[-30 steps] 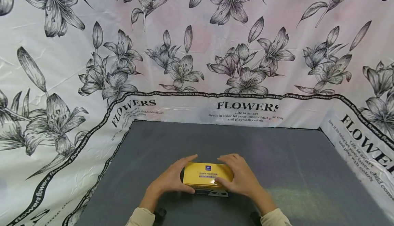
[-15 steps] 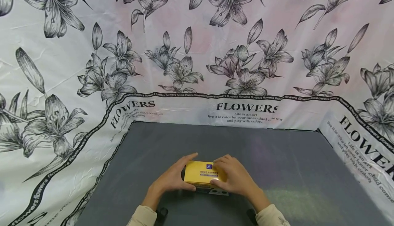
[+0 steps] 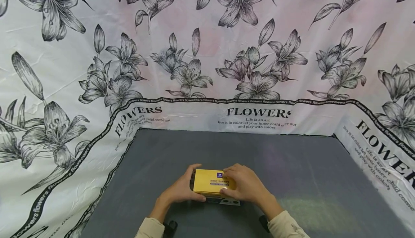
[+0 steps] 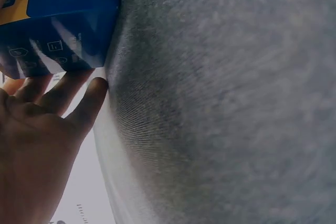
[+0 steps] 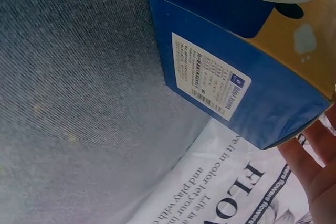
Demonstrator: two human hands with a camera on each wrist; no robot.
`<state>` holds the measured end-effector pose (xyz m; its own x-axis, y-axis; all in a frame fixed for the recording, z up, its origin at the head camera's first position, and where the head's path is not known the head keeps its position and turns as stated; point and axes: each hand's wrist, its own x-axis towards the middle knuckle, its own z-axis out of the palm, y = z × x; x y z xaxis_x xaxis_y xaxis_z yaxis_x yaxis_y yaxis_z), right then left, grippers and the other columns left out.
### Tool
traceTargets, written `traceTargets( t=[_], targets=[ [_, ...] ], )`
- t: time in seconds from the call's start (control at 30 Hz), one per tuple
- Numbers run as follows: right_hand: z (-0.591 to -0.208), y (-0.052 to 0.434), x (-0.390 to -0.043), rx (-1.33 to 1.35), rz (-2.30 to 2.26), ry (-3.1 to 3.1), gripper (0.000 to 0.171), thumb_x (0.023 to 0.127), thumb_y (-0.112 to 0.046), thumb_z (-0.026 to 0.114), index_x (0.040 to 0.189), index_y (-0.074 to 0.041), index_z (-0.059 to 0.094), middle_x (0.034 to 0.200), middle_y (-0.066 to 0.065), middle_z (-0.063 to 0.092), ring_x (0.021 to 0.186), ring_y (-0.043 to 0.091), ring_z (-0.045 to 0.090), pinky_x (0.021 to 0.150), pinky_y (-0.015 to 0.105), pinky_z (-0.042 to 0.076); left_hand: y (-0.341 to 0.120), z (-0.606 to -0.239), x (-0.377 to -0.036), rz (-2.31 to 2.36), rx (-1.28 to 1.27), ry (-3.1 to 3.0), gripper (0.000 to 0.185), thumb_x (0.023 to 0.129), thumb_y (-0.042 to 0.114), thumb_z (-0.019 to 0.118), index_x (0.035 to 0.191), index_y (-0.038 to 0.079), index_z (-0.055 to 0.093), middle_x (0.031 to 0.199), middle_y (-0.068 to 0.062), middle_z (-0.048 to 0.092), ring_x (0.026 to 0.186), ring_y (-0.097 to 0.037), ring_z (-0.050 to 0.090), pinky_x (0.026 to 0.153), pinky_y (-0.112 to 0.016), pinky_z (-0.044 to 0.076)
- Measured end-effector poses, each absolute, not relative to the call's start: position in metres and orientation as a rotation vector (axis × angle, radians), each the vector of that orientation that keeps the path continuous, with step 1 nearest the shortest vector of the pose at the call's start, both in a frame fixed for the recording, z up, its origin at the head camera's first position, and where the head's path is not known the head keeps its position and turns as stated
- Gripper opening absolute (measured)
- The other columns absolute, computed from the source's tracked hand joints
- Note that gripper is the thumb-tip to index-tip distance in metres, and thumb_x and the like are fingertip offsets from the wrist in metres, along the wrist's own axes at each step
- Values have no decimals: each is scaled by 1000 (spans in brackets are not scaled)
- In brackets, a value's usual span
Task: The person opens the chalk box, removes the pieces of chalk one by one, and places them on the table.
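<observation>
A small cardboard box (image 3: 207, 181) with a yellow top and blue lower sides sits on the dark grey tabletop, with a black-and-white patch low on its front. My left hand (image 3: 180, 188) curves round the left end, thumb at the front edge and fingers at the back. My right hand (image 3: 248, 185) grips the top's right part across its width, thumb in front, fingertips behind. In the left wrist view, fingers (image 4: 89, 103) of the left hand lie along the blue box (image 4: 63, 45). The right wrist view has the box's labelled end (image 5: 210, 74), with right-hand fingers (image 5: 304, 166) beside its upper edge.
The grey tabletop (image 3: 291, 166) spreads around the box. A white sheet (image 3: 194, 115) printed with lilies and lettering rises behind the table and along both its sides.
My right hand has shifted left from the box's right end and closed over its top. The left hand's fingers have drawn in slightly; the box stays about in place.
</observation>
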<state>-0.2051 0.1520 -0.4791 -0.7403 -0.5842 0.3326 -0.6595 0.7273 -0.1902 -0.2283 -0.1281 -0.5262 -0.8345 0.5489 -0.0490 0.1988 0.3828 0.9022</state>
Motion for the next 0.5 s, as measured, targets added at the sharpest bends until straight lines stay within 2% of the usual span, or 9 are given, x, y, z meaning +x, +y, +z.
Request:
traceTargets(
  t=[0.13, 0.33, 0.5],
  targets=[
    [-477, 148, -203, 987, 392, -2679, 35, 81, -46, 80, 103, -19, 75, 106, -4, 74, 91, 13, 63, 77, 34, 55, -129, -531, -229, 1473, 639, 2247, 104, 77, 24, 90, 157, 10, 25, 136, -11, 50, 111, -21, 56, 92, -35, 51],
    [-474, 144, -200, 972, 317, -2711, 35, 82, -45, 80, 104, -18, 73, 105, -4, 71, 88, 13, 61, 75, 34, 54, -128, -533, -229, 1519, 612, 2209, 101, 76, 21, 90, 155, 9, 28, 132, -12, 51, 105, -22, 57, 86, -33, 52],
    [-473, 142, -199, 951, 284, -2723, 38, 82, -46, 79, 106, -18, 73, 107, -3, 71, 90, 14, 62, 76, 35, 55, -127, -535, -229, 1542, 594, 2190, 101, 76, 20, 90, 154, 9, 27, 131, -12, 52, 105, -22, 58, 86, -34, 53]
  ],
)
